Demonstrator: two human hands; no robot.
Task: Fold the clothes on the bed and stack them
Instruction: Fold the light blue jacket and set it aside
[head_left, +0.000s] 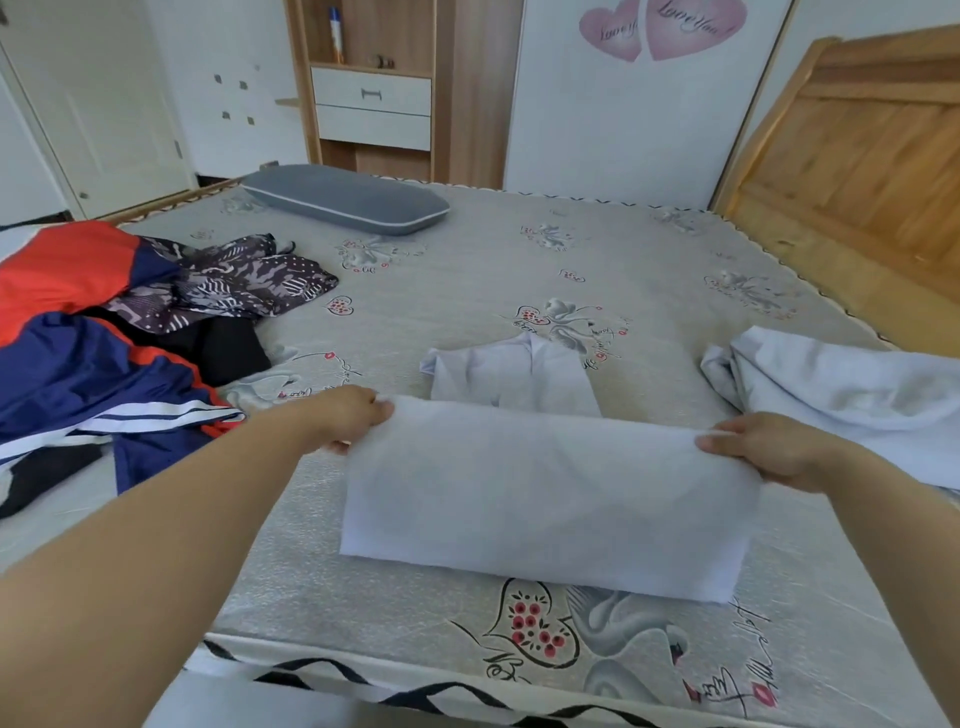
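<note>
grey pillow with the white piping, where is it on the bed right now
In the head view the grey pillow with white piping lies at the far left of the mattress, in front of the wooden drawer unit and beyond the patterned purple garment.

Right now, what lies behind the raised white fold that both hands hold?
Behind the white fold, the shirt's collar end lies flat on the mattress. The fold hides the middle of the shirt. The left hand and right hand pinch its upper corners.

The bed (467, 270) (swan-printed mattress) is carrying a grey pillow (345, 199) at its far side. A heap of dark clothes (130, 322) is lying left, white garments (545, 493) near and right.
</note>
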